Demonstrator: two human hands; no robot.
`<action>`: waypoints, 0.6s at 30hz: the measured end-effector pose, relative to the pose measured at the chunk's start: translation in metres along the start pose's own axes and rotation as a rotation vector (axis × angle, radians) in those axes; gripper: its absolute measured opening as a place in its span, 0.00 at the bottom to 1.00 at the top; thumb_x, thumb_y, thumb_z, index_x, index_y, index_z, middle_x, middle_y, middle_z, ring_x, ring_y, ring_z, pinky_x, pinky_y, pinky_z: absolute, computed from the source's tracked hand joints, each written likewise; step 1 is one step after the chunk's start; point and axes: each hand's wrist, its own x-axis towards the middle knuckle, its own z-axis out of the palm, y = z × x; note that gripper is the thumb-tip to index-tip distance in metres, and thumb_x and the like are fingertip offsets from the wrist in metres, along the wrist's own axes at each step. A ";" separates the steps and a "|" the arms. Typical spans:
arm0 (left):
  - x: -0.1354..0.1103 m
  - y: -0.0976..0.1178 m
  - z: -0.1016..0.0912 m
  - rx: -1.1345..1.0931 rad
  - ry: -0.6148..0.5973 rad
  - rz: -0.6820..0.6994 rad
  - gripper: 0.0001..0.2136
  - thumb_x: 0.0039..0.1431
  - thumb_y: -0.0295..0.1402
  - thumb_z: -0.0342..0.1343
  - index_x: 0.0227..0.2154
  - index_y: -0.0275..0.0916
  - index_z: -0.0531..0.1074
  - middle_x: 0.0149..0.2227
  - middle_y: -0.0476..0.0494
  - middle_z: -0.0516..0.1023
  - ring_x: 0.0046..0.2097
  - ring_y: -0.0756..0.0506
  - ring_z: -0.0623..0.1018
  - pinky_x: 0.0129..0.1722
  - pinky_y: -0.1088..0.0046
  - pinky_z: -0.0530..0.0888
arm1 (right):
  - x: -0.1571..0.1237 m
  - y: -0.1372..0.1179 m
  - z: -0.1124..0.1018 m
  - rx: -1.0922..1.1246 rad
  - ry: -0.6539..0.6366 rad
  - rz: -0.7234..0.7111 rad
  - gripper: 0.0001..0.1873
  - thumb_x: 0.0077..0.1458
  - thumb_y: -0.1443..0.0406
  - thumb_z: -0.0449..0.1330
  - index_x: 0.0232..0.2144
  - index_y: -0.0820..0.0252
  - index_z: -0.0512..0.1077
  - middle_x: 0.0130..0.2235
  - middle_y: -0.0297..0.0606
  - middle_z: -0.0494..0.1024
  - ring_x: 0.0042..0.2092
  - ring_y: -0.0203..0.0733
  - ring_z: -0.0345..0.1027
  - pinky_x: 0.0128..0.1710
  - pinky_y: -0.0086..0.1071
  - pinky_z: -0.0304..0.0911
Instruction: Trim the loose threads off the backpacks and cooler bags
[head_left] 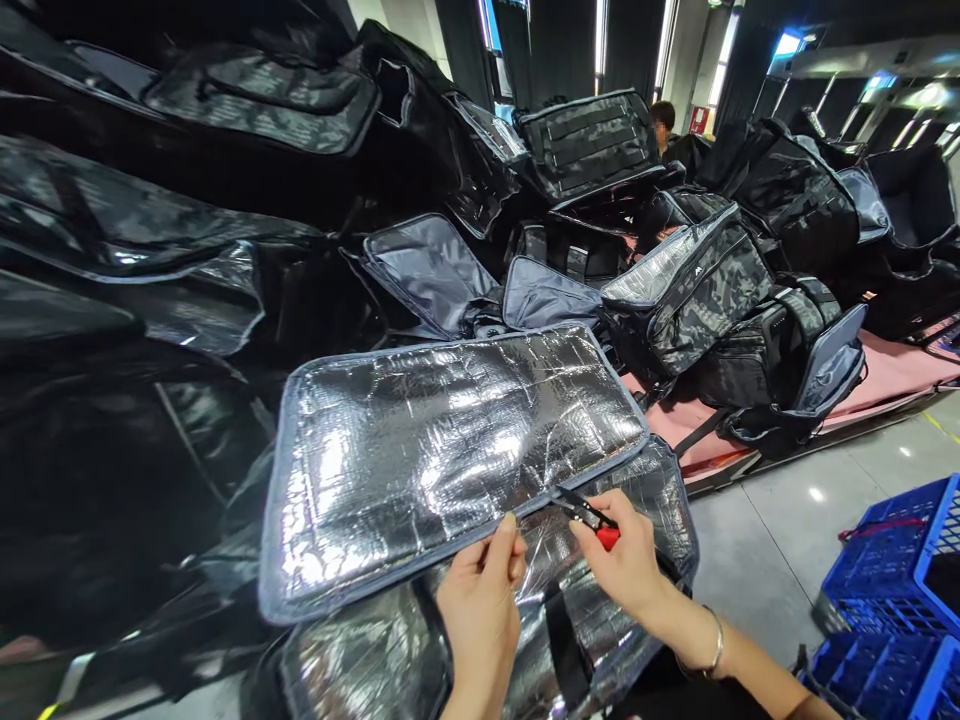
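Note:
A silver foil-lined panel with grey edge binding spreads out before me, the flap of a bag. My left hand pinches the bound lower edge of this panel between thumb and fingers. In my right hand is a pair of black thread snips with a red part near the palm. The snips' blades point up and left, at the panel's edge, a little right of my left hand. Below the panel, the bag's silver foil interior shows, with a dark strap crossing it.
Black and camouflage bags pile up at the left and behind the panel. A camouflage bag stands on a pink-topped table. Blue plastic crates sit on the tiled floor at right. Another person is in the background.

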 end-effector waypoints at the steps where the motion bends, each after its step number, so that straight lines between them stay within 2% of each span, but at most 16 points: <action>1: 0.000 0.000 0.000 -0.001 -0.002 0.001 0.16 0.34 0.36 0.68 0.18 0.34 0.66 0.17 0.53 0.66 0.19 0.57 0.59 0.18 0.80 0.55 | 0.000 0.000 0.000 -0.009 0.001 -0.012 0.07 0.52 0.62 0.57 0.34 0.58 0.66 0.27 0.31 0.73 0.27 0.36 0.68 0.29 0.28 0.61; 5: 0.000 -0.003 -0.001 0.017 -0.017 0.028 0.16 0.37 0.39 0.67 0.19 0.34 0.67 0.18 0.53 0.66 0.19 0.56 0.59 0.18 0.79 0.55 | 0.000 -0.001 -0.002 -0.042 0.010 -0.048 0.08 0.52 0.61 0.57 0.34 0.59 0.66 0.28 0.32 0.74 0.29 0.37 0.69 0.31 0.28 0.61; 12: -0.003 -0.006 0.000 0.035 -0.024 0.042 0.17 0.38 0.41 0.66 0.18 0.34 0.66 0.17 0.54 0.65 0.19 0.57 0.59 0.18 0.79 0.55 | 0.005 -0.012 -0.006 -0.139 -0.078 -0.159 0.07 0.54 0.62 0.55 0.35 0.59 0.67 0.28 0.32 0.73 0.27 0.37 0.67 0.28 0.28 0.59; 15: -0.004 -0.005 0.000 0.034 -0.023 0.049 0.17 0.38 0.41 0.66 0.18 0.33 0.66 0.17 0.53 0.66 0.19 0.57 0.59 0.18 0.79 0.55 | 0.006 -0.010 -0.009 -0.149 -0.060 -0.181 0.08 0.54 0.62 0.55 0.36 0.60 0.67 0.29 0.33 0.73 0.28 0.36 0.67 0.29 0.28 0.60; 18: -0.004 -0.005 0.001 0.024 -0.015 0.046 0.17 0.38 0.40 0.66 0.18 0.33 0.67 0.17 0.53 0.66 0.19 0.57 0.59 0.18 0.80 0.55 | 0.005 0.001 -0.008 -0.078 -0.009 -0.144 0.07 0.54 0.63 0.56 0.35 0.59 0.67 0.29 0.32 0.74 0.28 0.35 0.67 0.29 0.26 0.60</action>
